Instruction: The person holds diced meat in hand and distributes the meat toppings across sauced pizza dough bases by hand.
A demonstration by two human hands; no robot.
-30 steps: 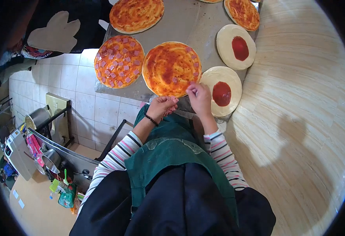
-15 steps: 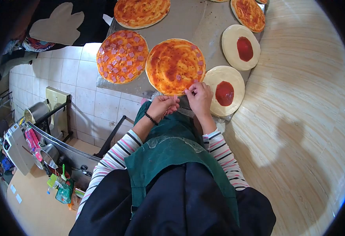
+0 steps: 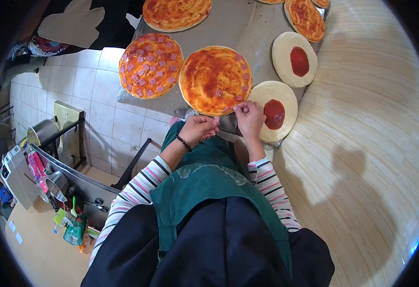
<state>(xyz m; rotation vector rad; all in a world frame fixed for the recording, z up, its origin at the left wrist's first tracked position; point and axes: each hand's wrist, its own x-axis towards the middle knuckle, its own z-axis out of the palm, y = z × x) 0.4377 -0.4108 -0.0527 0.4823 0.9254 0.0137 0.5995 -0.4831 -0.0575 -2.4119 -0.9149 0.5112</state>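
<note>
The left hand [image 3: 196, 129] grips ham [image 3: 216, 119], likely light, soft and slippery: pinch its edges. The right hand [image 3: 251, 118], fingertips together, is beside the pizza [image 3: 212, 76]; I can't tell if it's holding any.

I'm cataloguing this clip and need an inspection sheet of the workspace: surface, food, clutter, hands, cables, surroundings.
Surface: grey tabletop, with dark specks.
Job's things: sauced base with a few pink squares, mostly along its right side; left of it, a pizza dotted all over; right of it, a dough round with red sauce mid-top.
Clutter: scissors and a green packet off to the left, away from the pizzas.
Hands: left hand holds pink pieces; right hand has fingers pinched at the sauced base's near edge, contents unclear.
Cables: nothing seen.
Surroundings: tiled floor left, wood-look floor right.
</note>
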